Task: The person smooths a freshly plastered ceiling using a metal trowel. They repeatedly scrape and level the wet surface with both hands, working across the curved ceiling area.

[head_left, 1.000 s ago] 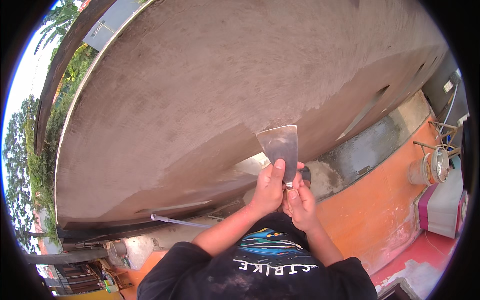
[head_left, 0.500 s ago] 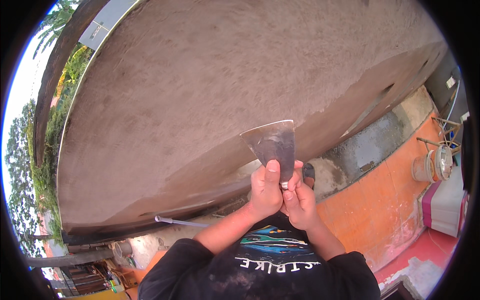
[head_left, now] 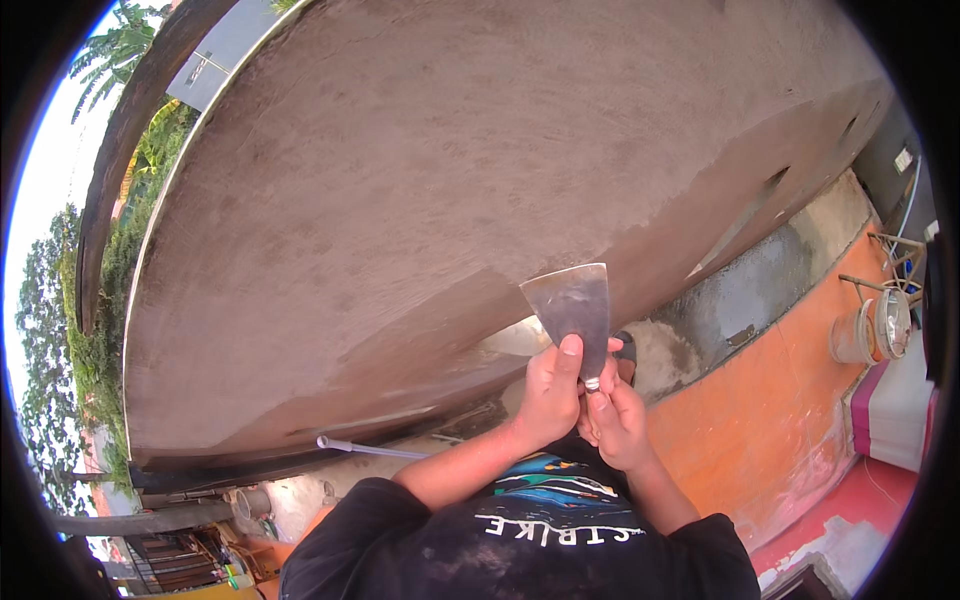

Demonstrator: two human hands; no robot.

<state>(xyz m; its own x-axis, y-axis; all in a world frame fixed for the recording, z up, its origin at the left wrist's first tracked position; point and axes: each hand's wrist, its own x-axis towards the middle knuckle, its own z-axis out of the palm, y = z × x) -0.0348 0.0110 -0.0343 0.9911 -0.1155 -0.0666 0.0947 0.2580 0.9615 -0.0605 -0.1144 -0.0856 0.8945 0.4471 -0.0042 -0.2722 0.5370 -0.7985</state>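
A putty knife (head_left: 570, 301) with a wide, flared metal blade is held in front of my chest, its broad edge pointing away from me. My left hand (head_left: 553, 392) is closed on it, the thumb lying flat on the blade's lower face. Fingers of my right hand (head_left: 615, 415) pinch it lower down, at the narrow neck where blade meets handle. Most of the handle is hidden by my hands. Beyond the blade rises a large wall (head_left: 400, 180) of grey-brown plaster, with a darker band along its lower part.
Orange floor (head_left: 750, 420) spreads to the right, beside a grey wet strip (head_left: 740, 300) at the wall's foot. Buckets (head_left: 868, 328) stand at the far right. A pale pipe (head_left: 370, 447) juts out left of my left forearm. Trees (head_left: 60, 330) show past the wall's left edge.
Both hands and the putty knife have shifted slightly right and toward me in the picture. The grip looks the same.
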